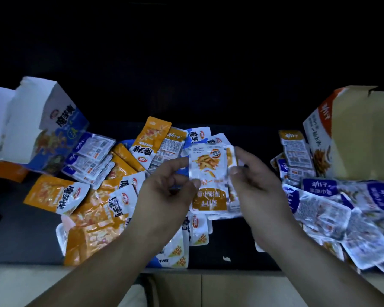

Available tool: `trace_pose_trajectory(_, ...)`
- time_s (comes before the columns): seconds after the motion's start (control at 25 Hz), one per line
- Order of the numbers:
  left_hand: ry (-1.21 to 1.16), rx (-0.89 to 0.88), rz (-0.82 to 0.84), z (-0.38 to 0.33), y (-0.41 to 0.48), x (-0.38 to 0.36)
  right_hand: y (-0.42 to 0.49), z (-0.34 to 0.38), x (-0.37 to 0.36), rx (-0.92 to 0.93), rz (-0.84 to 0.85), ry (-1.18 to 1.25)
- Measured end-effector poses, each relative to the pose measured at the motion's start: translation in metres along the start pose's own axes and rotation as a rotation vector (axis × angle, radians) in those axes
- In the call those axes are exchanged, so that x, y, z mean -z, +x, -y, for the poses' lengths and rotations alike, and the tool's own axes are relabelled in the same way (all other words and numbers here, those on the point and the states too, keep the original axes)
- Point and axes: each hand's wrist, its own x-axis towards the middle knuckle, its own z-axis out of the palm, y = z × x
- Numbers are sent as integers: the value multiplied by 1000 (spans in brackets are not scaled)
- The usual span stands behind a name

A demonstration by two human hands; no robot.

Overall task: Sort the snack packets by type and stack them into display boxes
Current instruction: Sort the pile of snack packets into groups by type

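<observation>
Both hands hold a small stack of clear-and-orange fish snack packets [209, 173] upright above the middle of the dark table. My left hand [166, 193] pinches the stack's left edge with thumb and fingers. On the right edge, my right hand [253, 182] grips it the same way. Orange konjac packets [56, 196] lie heaped at the left and centre. Blue-and-clear fish packets [341, 209] are piled at the right. A blue-and-white display box [42, 127] stands open at the far left, and an orange-and-tan display box [350, 134] stands at the far right.
The dark table [20, 235] has a bare patch at the near left and its front edge runs across the bottom. A few blue-and-clear packets [91, 158] lean against the left box. Beyond the packets the background is black.
</observation>
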Motion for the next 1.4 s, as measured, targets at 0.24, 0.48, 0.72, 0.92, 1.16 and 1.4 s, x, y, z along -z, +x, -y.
trace_pose_trajectory(0.24, 448, -298, 179, 4, -13, -29, -19, -6, 41, -177, -51, -68)
trace_pose_trajectory(0.48, 263, -133, 325, 3, -30, -73, -12, -9, 136, -43, -351, -417)
trace_pose_trajectory(0.72, 368, -296, 265, 0, -45, -92, -2, -52, 165, 273, -485, -1300)
trace_pose_trajectory(0.92, 451, -89, 250, 24, -50, -76, -13, -48, 148, 476, -434, -1299)
trace_pose_trajectory(1.16, 643, -317, 198, 30, -52, -7, -23, -52, 51, 335, 114, -783)
trace_pose_trajectory(1.4, 1269, -196, 97, 65, -41, 85, 0, -54, -1, 315, 288, -1109)
